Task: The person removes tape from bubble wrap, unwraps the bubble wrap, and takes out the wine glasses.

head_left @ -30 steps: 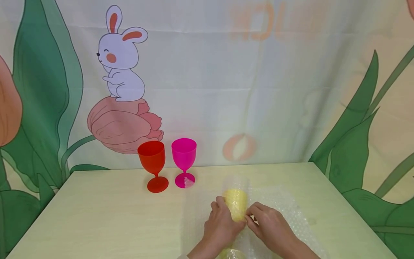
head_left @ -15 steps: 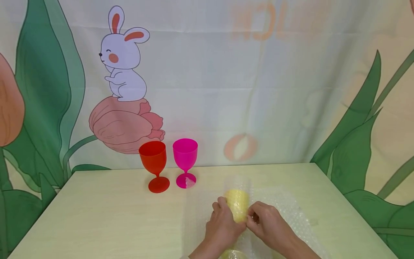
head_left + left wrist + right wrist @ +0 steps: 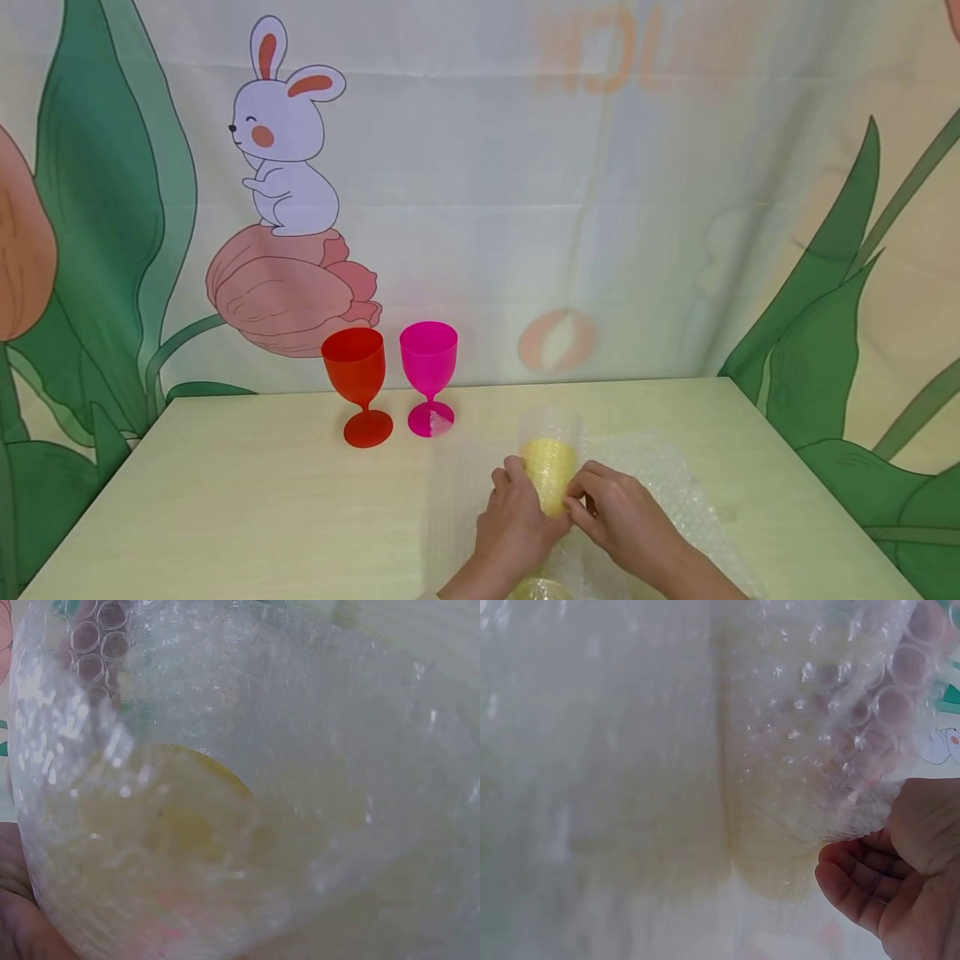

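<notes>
A yellow goblet (image 3: 550,473) lies rolled in clear bubble wrap (image 3: 660,479), its foot near the bottom edge of the head view. My left hand (image 3: 513,518) holds the wrapped goblet from the left, thumb across it. On the other side my right hand (image 3: 626,517) pinches the wrap at the goblet's side. The right wrist view shows the fingers of this right hand (image 3: 915,862) curled in at the edge of the bubble wrap (image 3: 795,720). Through the film in the left wrist view, the yellow goblet (image 3: 187,810) shows hazily.
A red goblet (image 3: 354,367) and a pink goblet (image 3: 429,358) stand upright at the back of the pale wooden table (image 3: 247,500). The pink one has a clear scrap at its foot. Behind the table hangs a printed curtain (image 3: 465,167) with a rabbit and tulips.
My right hand has shifted slightly up and left against the wrapped goblet. The left hand keeps its hold, and the other goblets have not moved.
</notes>
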A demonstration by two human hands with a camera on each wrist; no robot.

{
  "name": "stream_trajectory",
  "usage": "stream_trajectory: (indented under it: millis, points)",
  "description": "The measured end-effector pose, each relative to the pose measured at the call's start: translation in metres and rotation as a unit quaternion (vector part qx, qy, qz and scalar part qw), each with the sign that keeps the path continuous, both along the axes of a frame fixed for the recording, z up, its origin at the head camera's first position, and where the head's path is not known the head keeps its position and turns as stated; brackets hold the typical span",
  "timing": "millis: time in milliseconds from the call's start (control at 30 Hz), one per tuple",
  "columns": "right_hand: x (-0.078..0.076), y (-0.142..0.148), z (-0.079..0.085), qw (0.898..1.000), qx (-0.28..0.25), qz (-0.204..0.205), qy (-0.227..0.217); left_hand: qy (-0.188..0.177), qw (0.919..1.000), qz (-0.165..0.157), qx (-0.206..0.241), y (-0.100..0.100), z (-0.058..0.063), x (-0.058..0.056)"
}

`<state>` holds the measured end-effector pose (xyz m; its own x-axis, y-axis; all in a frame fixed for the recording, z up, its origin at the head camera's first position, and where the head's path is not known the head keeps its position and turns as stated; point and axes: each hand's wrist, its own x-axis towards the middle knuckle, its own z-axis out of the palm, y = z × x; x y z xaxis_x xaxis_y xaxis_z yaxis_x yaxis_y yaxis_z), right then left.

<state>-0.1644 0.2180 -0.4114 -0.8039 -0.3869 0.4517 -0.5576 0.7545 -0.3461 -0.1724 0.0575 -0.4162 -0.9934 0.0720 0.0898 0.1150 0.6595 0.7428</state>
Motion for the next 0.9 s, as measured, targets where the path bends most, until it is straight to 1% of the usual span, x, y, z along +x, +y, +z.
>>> stream_trajectory:
  millis: [100,300,467,633,767,900]
  points:
    - [-0.0012,-0.0002,0.0010,1.000,-0.010,0.000,-0.010,0.002,1.0000,0.000,0.001,0.0000,-0.0006,0.0006]
    - [-0.0037,0.0013,0.0002,0.999,-0.031,0.011,-0.007,0.007,1.0000,-0.002,0.003,0.0007,-0.0019,0.0012]
    - [-0.0066,0.0015,0.0001,0.999,-0.045,0.009,-0.027,0.001,1.0000,0.000,0.002,0.0012,-0.0010,0.0006]
    - [-0.0082,0.0012,-0.0009,0.997,-0.063,0.016,-0.042,0.004,1.0000,0.004,0.001,0.0009,-0.0016,0.0014]
    - [-0.0078,-0.0009,0.0021,0.995,-0.076,0.029,-0.056,0.010,0.9999,0.003,0.000,0.0007,-0.0018,0.0012]
    - [-0.0082,-0.0055,0.0079,0.995,-0.066,0.019,-0.071,0.011,0.9999,0.003,-0.004,0.0004,-0.0020,0.0006]
